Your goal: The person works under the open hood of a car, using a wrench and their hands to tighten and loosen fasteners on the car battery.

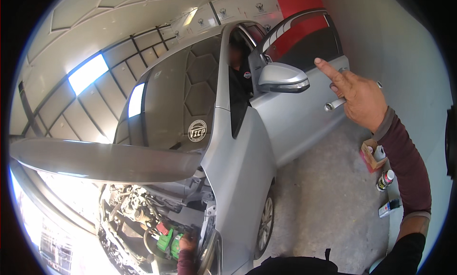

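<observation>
My right hand [364,101] is raised at the right with its index finger stretched out toward the silver car's open front door. The other fingers are curled around a metal wrench [335,104], whose ring end sticks out to the left of the hand. Down in the engine bay, my left hand [187,242] rests at the right side of a green car battery [166,240]. Its fingers are small and partly hidden, so their grip is unclear. A red cover [162,228] sits on the battery's far left corner.
The raised hood [104,160] spans the left, over the engine [135,208]. A side mirror [284,78] juts from the open door [304,113]. A person [242,75] sits inside the car. By the right wall stand a cardboard box [372,153], a spray can [384,180] and a small container [389,208].
</observation>
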Available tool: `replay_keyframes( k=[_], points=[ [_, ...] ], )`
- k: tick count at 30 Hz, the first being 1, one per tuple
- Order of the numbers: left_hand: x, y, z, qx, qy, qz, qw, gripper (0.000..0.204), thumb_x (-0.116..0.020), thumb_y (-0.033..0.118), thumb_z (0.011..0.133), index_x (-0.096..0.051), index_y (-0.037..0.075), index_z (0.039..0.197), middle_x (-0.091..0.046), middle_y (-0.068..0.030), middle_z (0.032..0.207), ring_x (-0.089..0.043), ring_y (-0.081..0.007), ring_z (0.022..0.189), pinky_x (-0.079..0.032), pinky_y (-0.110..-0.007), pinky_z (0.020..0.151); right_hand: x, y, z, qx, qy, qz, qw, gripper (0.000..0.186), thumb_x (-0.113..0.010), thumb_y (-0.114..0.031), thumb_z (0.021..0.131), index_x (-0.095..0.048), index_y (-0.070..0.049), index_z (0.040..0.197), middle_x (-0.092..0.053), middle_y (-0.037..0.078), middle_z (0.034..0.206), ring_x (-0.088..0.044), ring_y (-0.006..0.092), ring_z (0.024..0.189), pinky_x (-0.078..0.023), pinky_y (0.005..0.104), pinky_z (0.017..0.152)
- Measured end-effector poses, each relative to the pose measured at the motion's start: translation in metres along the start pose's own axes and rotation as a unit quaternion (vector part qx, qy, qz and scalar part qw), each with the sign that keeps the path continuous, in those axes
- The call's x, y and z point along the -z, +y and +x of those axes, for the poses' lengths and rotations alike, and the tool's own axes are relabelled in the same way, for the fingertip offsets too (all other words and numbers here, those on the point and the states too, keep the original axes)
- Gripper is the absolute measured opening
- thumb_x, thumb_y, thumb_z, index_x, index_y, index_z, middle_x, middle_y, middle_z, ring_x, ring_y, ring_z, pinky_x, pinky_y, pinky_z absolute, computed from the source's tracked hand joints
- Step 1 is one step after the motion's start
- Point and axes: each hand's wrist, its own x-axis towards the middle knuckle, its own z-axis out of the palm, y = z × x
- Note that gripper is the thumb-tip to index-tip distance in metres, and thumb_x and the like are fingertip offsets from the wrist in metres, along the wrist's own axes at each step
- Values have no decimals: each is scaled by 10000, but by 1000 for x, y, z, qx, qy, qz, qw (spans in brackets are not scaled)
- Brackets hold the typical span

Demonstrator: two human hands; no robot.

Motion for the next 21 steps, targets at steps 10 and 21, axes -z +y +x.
replay_keyframes(
  k=[10,21],
  points=[
    [-3,-9,-3,1,3,-9,1000,519,-541,493,832,-641,-13,892,-636,-238,858,-607,-401,835,-478,-454,737,-11,0,-17,-3,-15,25,1000,588,-540,-103,869,-312,-169,1407,-539,78,718,-571,246,629,-487,361,562],
    [-12,-30,-1,34,49,-7,998,427,-608,439,793,-653,19,859,-651,-199,865,-613,-375,833,-482,-442,745,-75,-40,-107,-90,-107,167,976,519,-567,-146,846,-394,-146,1335,-592,95,783,-590,283,641,-481,382,564]
  ],
)
